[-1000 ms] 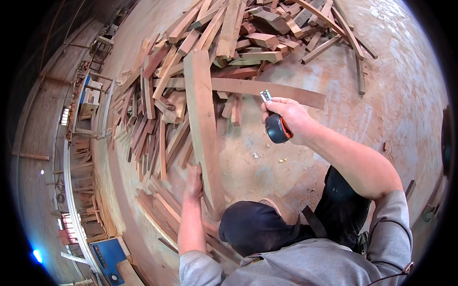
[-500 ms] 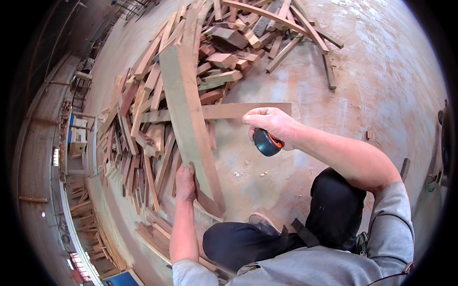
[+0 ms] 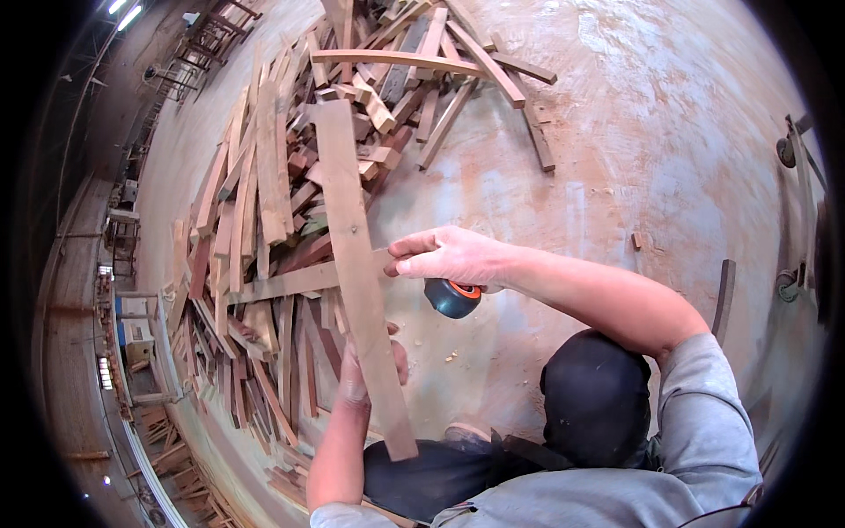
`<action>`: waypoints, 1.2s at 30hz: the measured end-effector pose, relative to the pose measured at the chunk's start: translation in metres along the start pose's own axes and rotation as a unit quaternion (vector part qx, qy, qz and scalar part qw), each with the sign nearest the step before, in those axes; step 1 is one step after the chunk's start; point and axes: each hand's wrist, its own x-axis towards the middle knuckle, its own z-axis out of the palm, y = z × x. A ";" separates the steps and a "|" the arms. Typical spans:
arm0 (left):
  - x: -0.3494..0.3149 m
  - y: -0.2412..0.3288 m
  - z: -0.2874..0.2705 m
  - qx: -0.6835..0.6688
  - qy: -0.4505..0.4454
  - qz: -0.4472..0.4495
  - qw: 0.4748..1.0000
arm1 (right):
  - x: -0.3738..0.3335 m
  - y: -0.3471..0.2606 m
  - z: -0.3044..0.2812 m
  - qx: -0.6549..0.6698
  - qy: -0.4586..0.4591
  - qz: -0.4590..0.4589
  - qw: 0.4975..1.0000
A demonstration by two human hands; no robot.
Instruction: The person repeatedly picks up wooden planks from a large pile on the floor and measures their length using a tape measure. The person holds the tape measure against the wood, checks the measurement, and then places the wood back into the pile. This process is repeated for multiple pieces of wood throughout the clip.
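My left hand [image 3: 355, 377] grips a long flat wooden board [image 3: 359, 229] near its lower end, thumb on one side and fingers around the other. The board slants up and away over a wood pile, its lower end above my dark trousers. To the right, my right hand [image 3: 462, 260] holds a black and orange tape measure [image 3: 452, 299] under the palm. Its fingertips point at the board's right edge; whether they touch it I cannot tell. No drawn-out tape shows. Behind the held board, another plank [image 3: 290, 283] lies crosswise on the pile.
A heap of mixed wood offcuts [image 3: 251, 185] spreads across the floor ahead and to the left. Long strips [image 3: 453, 123] stick out at its far right. A small wood block [image 3: 637, 240] and a dark strip [image 3: 724, 299] lie at right. Wheeled equipment [image 3: 786, 152] stands at the far right.
The held board has been rolled so a broad face shows instead of face and edge. My right hand has moved left toward it with the tape measure, fingers straighter. The view has shifted.
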 end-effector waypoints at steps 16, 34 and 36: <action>0.088 -0.051 0.080 0.228 0.014 -0.048 0.972 | -0.079 0.081 -0.099 0.297 -0.090 0.083 0.947; 0.129 -0.071 0.171 0.458 0.067 0.244 0.852 | -0.134 0.203 -0.101 0.348 -0.032 0.197 0.916; 0.128 -0.072 0.171 0.462 0.076 0.233 0.852 | -0.133 0.203 -0.097 0.366 -0.049 0.180 0.911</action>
